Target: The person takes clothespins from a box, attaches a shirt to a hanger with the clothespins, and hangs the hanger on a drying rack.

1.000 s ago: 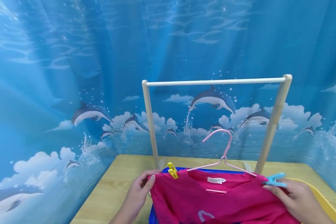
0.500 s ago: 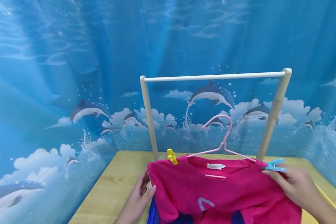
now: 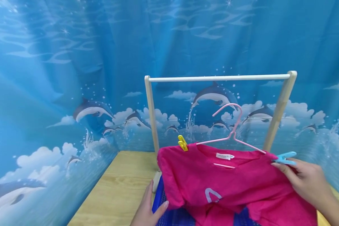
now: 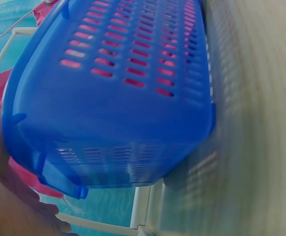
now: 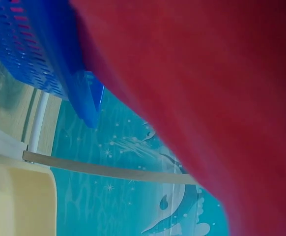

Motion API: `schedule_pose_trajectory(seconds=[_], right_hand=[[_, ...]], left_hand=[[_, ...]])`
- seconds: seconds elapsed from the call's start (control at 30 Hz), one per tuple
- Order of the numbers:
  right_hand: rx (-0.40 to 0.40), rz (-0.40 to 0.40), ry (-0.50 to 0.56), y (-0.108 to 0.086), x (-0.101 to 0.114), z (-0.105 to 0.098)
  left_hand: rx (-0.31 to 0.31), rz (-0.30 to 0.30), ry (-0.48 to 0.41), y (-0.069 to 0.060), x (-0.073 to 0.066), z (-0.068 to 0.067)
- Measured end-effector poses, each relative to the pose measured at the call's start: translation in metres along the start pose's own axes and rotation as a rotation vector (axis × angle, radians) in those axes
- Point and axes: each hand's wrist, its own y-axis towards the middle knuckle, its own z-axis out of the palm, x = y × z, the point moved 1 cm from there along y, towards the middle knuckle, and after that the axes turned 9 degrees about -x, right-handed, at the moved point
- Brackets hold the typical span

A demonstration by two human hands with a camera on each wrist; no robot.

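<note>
A bright pink shirt [image 3: 237, 182] hangs on a pink hanger [image 3: 233, 136], its hook pointing up. A yellow clothespin [image 3: 182, 143] clips one shoulder, a light blue clothespin [image 3: 285, 158] the other. Just below the blue clothespin, my right hand [image 3: 308, 179] pinches the shirt's shoulder, its other fingers partly hidden. My left hand [image 3: 148, 207] is beside the sleeve with fingers extended and thumb apart, holding nothing. Under the shirt stands a blue perforated basket [image 4: 108, 113] with more pink cloth showing through its holes. In the right wrist view the shirt [image 5: 182, 88] covers the right hand.
Behind the shirt stands a wooden rack with a white crossbar [image 3: 214, 78]. A yellow bin [image 5: 30, 196] is to the basket's right. The light wooden table [image 3: 115, 188] backs onto a blue dolphin curtain [image 3: 73, 62].
The shirt and hanger have risen and shifted slightly right, uncovering more of the basket. My left hand has let go of the shirt's shoulder and dropped lower; my right hand keeps its grip.
</note>
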Motion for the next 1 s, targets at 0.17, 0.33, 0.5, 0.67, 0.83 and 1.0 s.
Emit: schedule_pose_trajectory(seconds=[0.17,0.33,0.5,0.67,0.83,1.0], right_hand=[[-0.051,-0.038,-0.002,0.001,-0.004,-0.001],[-0.069,-0.050,-0.008,0.001,-0.005,0.001],[-0.051,-0.035,-0.027,0.000,-0.005,0.002],[-0.052,-0.023,-0.014,-0.001,-0.004,0.004],[-0.054,-0.016,0.023,-0.001,-0.002,0.006],[-0.065,-0.007,0.009,-0.002,-0.001,0.006]], left_hand=[[0.001,0.068,0.026,-0.002,0.008,0.004],[0.034,0.117,0.013,-0.002,0.018,0.005],[-0.038,0.344,-0.048,-0.003,0.035,0.011],[-0.003,0.504,-0.202,-0.001,0.049,0.015],[0.130,0.469,-0.291,-0.001,0.053,0.012],[0.200,0.400,-0.316,-0.001,0.052,0.010]])
